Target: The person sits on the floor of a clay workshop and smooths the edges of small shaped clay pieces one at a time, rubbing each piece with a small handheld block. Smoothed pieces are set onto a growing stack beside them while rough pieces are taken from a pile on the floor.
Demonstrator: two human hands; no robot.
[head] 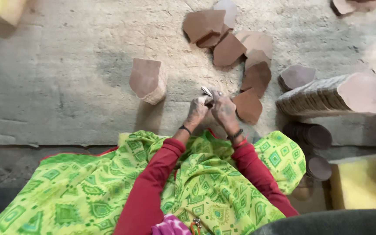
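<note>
While the short stack of brown leather pieces [148, 80] stands left on the floor [66, 78], my left hand [196, 111] and right hand [223, 109] meet, fingers closed together around small metal scissors [206, 91]; loose cut pieces [248, 105] lie just right, a long stack [323, 96] beyond.

Concrete floor [66, 87] held a short stack of brown sheets [148, 81] at 11 o'clock, loose brown pieces [229, 50] at 12, a long toppled stack [327, 98] at 2, round discs [316, 137] and yellow block [362, 182] at 4.
</note>
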